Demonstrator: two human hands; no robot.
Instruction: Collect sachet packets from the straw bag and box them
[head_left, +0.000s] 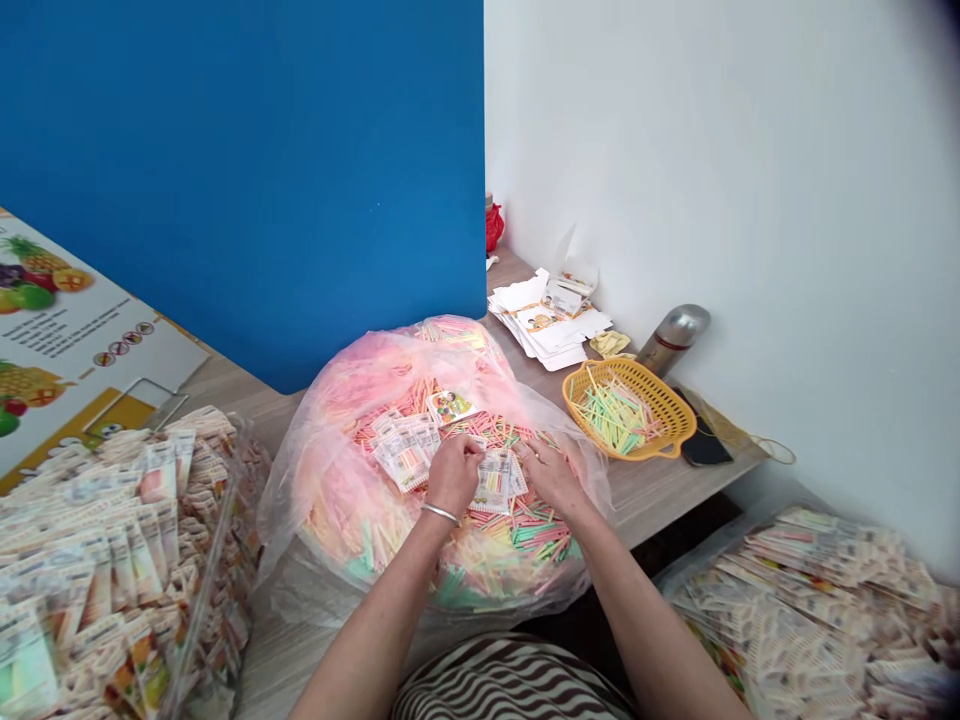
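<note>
A large clear plastic bag lies open on the table, full of thin pink, yellow and green sticks. My left hand, with a bangle at the wrist, is closed, its fingertips pinching the edge of a small printed packet. On the other side of that packet is my right hand, its fingers bent together low over the sticks; what they pinch is too small to name. Beside my left hand, several packets with sticks inside rest on the heap. A fruit-printed packet lies just behind them.
Many filled packets crowd a clear container at left, and more packets fill a bag at lower right. A yellow basket of sticks, a phone, a steel flask and flattened cartons stand along the right.
</note>
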